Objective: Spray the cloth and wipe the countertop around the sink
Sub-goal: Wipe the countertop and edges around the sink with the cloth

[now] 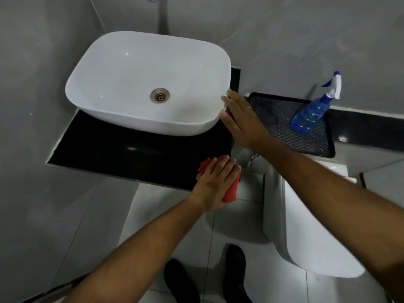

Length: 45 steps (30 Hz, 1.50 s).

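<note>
A white basin sink (122, 68) stands on a glossy black countertop (113, 152). My left hand (216, 178) presses flat on a red cloth (230, 191) at the counter's front right corner, and part of the cloth hangs over the edge. My right hand (242, 119) rests with fingers spread against the right side of the sink, holding nothing. A blue spray bottle (310, 114) with a white and blue trigger head stands on a black tray (282, 134) to the right, away from both hands.
The black tray sits on a white toilet tank; the toilet (306, 232) is below it on the right. Grey walls close in on the left and behind. A metal pipe (162, 16) runs up the wall behind the sink. My dark shoes (181, 281) stand on pale floor tiles.
</note>
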Tool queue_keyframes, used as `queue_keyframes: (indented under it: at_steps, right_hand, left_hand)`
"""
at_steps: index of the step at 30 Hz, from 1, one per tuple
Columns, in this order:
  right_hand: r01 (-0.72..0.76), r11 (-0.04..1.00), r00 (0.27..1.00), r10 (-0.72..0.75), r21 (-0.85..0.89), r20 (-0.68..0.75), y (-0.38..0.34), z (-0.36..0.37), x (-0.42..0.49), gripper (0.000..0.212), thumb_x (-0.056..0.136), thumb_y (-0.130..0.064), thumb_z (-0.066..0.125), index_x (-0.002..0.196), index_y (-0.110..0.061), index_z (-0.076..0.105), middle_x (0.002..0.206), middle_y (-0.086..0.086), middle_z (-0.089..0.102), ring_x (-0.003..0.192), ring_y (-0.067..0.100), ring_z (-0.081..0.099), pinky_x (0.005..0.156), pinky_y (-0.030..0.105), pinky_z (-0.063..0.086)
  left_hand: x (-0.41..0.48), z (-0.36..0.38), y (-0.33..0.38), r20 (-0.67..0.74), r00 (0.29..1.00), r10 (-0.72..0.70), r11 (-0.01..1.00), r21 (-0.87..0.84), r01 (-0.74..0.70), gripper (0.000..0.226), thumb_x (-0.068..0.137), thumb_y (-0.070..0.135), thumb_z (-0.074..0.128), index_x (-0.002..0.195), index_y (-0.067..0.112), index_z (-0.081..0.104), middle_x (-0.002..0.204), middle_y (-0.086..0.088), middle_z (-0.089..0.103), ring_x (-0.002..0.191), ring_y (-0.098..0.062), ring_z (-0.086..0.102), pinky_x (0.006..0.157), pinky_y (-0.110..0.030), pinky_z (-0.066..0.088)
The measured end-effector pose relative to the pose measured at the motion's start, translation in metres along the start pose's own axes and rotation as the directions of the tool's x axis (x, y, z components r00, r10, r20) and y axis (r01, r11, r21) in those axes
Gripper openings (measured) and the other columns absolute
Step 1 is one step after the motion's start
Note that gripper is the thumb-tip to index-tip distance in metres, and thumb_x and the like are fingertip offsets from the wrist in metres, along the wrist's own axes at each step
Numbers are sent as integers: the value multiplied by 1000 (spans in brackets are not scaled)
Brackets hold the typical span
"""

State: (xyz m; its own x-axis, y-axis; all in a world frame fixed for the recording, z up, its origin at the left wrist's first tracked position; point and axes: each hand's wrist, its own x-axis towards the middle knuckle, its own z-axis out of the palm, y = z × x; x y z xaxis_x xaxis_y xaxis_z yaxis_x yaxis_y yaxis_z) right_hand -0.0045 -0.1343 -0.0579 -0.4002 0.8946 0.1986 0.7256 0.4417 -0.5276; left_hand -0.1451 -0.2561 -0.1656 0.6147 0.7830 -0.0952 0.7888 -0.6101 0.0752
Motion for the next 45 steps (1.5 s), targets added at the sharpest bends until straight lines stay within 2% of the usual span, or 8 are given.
queue_keyframes:
  at_steps: [4,6,9,13,16,21,29,45]
  right_hand:
    - [-307,925,909,355,226,-220,-7,29,-65,55,103,-39,34,151,-12,36,163,9,25,151,22,19,123,43,20]
    - [-374,894,854,436,249,-283,-17,57,-106,54,103,-37,36,151,-13,34,164,8,21,152,22,15,122,50,21]
    - [-482,869,833,495,117,-245,-45,106,-150,62,100,-43,41,154,-17,28,166,12,13,154,30,5,121,59,17]
    - [-642,762,767,635,-85,-94,-80,150,-147,83,94,-63,37,156,-11,19,164,22,11,151,45,6,118,65,17]
    - [-688,720,726,678,-92,-116,-78,156,-136,90,93,-70,31,156,-9,16,163,25,13,149,48,13,117,64,19]
    - [-722,684,684,728,101,-42,-58,150,-124,87,95,-70,27,156,-17,-2,164,20,14,142,44,35,110,54,41]
    - [-656,711,731,682,253,-24,5,123,-32,79,100,-49,40,157,-14,-2,161,22,17,138,46,37,106,58,42]
    - [-611,755,774,633,238,-20,150,82,206,79,101,-33,47,155,1,-1,155,36,18,135,54,34,112,52,31]
  left_hand:
    - [1,-22,-8,144,986,83,995,-63,-75,135,64,73,72,159,8,2,168,-10,-1,154,-31,-7,124,-46,-6]
    - [-10,-48,-27,128,987,98,938,-343,-49,108,78,53,73,158,7,17,167,-11,12,155,-27,5,125,-37,3]
    - [-25,-84,-70,-367,930,-29,948,-304,-91,45,81,12,53,122,3,67,124,-17,67,120,-35,59,103,-49,47]
    - [1,-119,-105,-598,786,-155,986,-147,82,34,92,17,50,125,13,58,124,-10,58,121,-29,50,97,-43,38]
    - [34,-128,-117,-412,881,-234,970,-165,180,52,102,39,37,148,14,41,157,-13,35,151,-33,19,118,-51,21]
    - [54,-124,-134,-99,976,-195,980,10,197,74,95,61,4,160,25,5,169,-6,-2,154,-28,-12,123,-53,-4]
    - [57,-126,-134,-27,989,-146,989,-24,145,74,95,64,-13,158,27,-7,168,0,-11,153,-21,-20,125,-53,2]
    - [58,-128,-136,-25,992,-121,992,-38,120,62,106,48,15,160,20,4,169,-3,-1,156,-28,-1,121,-52,10]
